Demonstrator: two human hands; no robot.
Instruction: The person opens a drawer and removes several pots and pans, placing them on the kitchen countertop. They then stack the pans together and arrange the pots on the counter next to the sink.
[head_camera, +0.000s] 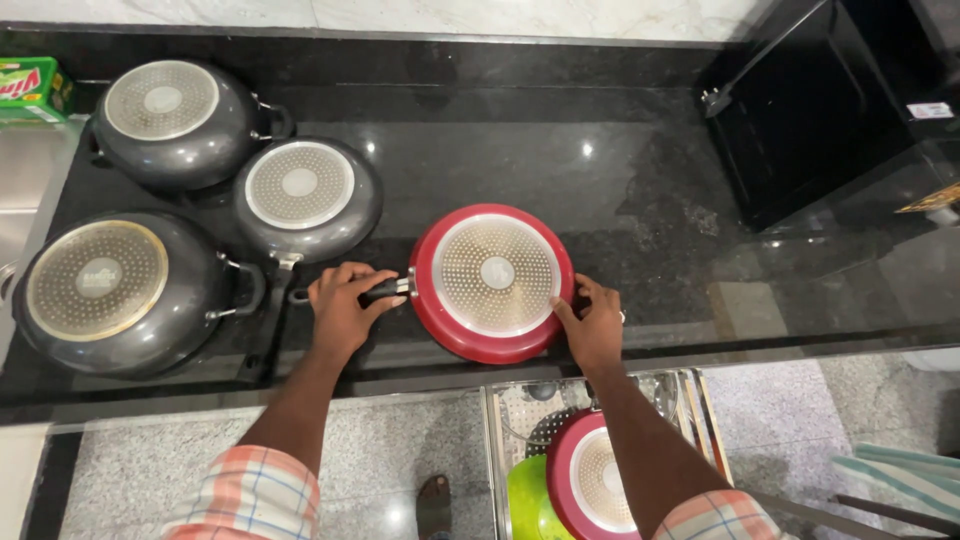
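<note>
— Where is the round red frying pan (492, 283) with the dotted steel base?

— Upside down on the black polished stone tabletop (640, 180), near its front edge, just right of three dark grey pans: a large inverted one (120, 292), a smaller one (306, 198) and a two-handled one (176, 122).

— And the hands?

— The left hand (341, 311) is wrapped around the pan's black handle (385, 290); the right hand (592, 326) has its fingertips pressed on the red rim at the opposite side, fingers loosely spread, not clenched.

— How would it handle?

— Stiff metal, probably moderately heavy, and the glossy enamel looks slippery. I judge the handle the surest grip, with the rim only steadying. It could skid on the polished stone.

— Anything below?

— An open wire drawer (700, 410) holding another red pan (590, 480) and a green dish (532, 500).
</note>
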